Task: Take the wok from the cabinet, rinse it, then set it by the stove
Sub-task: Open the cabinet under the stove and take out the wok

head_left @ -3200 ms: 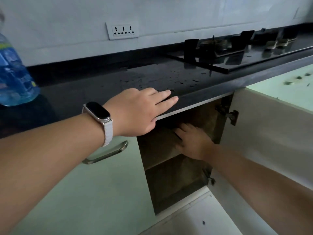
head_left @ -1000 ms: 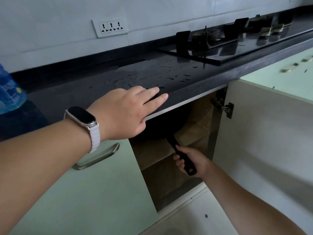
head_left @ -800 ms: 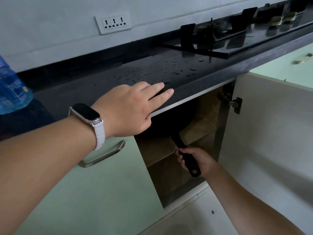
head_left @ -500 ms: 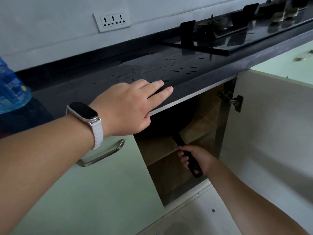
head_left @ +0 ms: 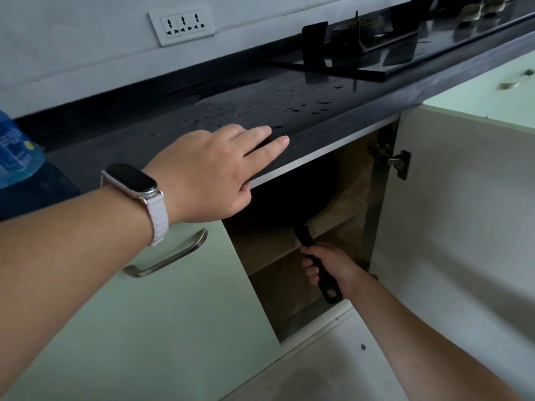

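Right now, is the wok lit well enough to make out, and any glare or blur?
Head view: the wok bowl is a near-black shape in the shadowed cabinet; only its handle, gripped by the right hand, reads clearly. Head view: the wet countertop shows pale sheen; no motion blur.

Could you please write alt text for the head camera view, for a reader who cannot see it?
A person's right-hand grip holds the black handle of a dark wok inside the open cabinet below the countertop. The left-hand grip, fingers straight, rests on the wet countertop edge; a gas stove lies beyond.
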Demonstrator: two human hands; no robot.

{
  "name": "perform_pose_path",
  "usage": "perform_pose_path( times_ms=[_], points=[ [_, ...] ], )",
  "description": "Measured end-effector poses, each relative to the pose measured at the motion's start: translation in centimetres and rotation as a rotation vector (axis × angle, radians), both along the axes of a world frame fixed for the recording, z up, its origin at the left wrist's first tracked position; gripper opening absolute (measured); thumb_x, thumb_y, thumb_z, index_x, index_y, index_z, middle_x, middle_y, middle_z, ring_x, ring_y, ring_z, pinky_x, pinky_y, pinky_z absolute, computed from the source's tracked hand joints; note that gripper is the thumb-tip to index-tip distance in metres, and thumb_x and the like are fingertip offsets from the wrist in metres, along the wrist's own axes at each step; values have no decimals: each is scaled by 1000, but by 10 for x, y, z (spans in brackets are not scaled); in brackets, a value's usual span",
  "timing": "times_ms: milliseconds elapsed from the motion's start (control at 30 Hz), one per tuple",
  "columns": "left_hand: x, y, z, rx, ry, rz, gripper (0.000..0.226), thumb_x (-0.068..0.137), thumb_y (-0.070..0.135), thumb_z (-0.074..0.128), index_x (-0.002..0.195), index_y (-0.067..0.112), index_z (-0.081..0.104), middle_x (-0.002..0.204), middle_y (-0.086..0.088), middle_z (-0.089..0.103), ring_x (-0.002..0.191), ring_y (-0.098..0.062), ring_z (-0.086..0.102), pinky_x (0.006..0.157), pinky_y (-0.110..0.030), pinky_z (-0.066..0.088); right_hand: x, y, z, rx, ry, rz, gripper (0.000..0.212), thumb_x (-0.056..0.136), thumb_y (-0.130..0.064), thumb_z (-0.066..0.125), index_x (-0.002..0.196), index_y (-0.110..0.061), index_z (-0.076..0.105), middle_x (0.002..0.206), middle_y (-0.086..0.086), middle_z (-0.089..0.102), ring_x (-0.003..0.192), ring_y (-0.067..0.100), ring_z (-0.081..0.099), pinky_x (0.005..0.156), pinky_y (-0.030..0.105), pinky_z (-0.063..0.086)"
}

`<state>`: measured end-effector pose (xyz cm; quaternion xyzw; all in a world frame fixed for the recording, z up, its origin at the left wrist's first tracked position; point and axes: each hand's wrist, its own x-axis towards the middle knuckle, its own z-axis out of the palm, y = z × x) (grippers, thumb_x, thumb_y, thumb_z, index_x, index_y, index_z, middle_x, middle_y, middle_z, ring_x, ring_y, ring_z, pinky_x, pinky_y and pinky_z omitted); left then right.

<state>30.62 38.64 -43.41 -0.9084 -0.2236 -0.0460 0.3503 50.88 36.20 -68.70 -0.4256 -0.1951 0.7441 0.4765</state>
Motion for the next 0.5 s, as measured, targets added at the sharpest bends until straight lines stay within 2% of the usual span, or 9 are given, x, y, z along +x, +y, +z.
perform_pose_path(
  times_ms=[200,367,500],
  points=[
    [0,0,-1,14,2,8,70,84,24,55,151,13,35,144,-16,50,112,-34,59,58,-42,56,5,-11,-1,-26,63,6,25,100,-9,55,123,-11,49,61,2,45,41,9,40,34,18,35],
    [0,1,-1,18,-5,5,70,83,24,55,150,13,37,142,-16,51,108,-35,60,56,-41,54,6,-26,-5,-29,107,1,25,100,-8,54,124,-11,46,61,2,44,40,9,40,33,18,35],
    [0,2,-2,19,3,11,70,83,24,55,150,13,36,142,-16,51,107,-35,60,58,-43,55,11,-46,-10,-20,72,-17,23,99,-7,55,121,-9,46,61,2,44,39,9,41,32,19,36]
  ],
)
